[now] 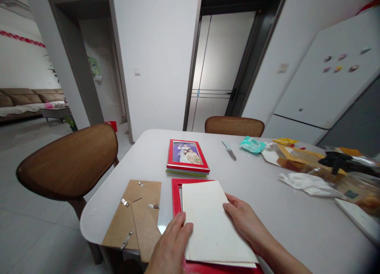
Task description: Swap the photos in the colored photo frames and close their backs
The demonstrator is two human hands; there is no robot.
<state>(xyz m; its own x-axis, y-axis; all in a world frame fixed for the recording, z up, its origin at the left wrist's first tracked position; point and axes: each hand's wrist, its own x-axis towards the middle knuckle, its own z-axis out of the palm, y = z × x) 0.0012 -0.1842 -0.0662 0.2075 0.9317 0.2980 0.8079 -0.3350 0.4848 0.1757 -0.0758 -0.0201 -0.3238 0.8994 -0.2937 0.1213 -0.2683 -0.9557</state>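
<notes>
I have the pale card (213, 226) over the near red frame (176, 199), whose rim shows at the left, far and near sides. My right grip (246, 218) holds the card's right edge, thumb on top. My left grip (172, 242) is narrow and touches the left edge, but I cannot tell whether it pinches. The card's near edge shows more than one layer.

I judge the step in hand to be lining up the card with the frame. The next move seems to call for light, even pressure from both sides, so the layers stay square and do not slide apart.

To the left on the tabletop (252, 183) lies the board (118, 226) with metal clips (125, 203), a tapered strip (147, 232) lying across it. Beyond my frame, a red frame with a photo (187, 153) rests face up on something with a greenish edge. Farther right are a knife (229, 150) and a teal pack (252, 144); at the right edge are a crumpled tissue (308, 184) and a clear tub (356, 189).

One wooden chair (68, 163) stands left, another (234, 126) at the far side. Past them are a door (222, 60), a fridge (332, 88) at right and a sofa (26, 98) far left.
</notes>
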